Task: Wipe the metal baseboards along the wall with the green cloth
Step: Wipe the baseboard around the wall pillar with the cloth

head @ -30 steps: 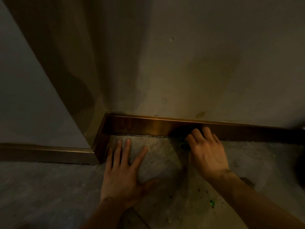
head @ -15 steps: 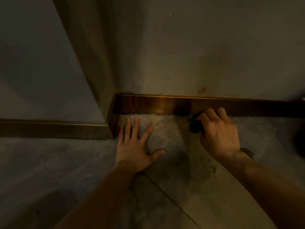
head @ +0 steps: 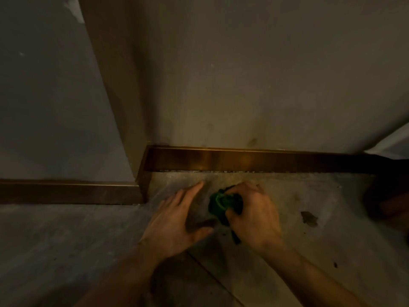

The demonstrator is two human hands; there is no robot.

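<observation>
A bronze-coloured metal baseboard [head: 254, 160] runs along the foot of the wall ahead, turns at a corner post and continues lower left as a second strip [head: 66, 192]. My right hand [head: 254, 216] is shut on a bunched green cloth [head: 221, 204], held over the floor a short way in front of the baseboard, not touching it. My left hand [head: 177, 220] lies just left of the cloth with fingers spread, pointing toward the corner, holding nothing.
The grey stone floor [head: 298, 218] shows a dark stain [head: 308, 218] right of my hands and a tile seam below them. A dark object [head: 389, 196] sits at the right edge by the baseboard. A wall corner post [head: 124, 107] rises on the left.
My right hand has drawn the green cloth back from the baseboard onto the floor. My left hand has lifted off its flat rest and shifted right toward the cloth. The view has tilted.
</observation>
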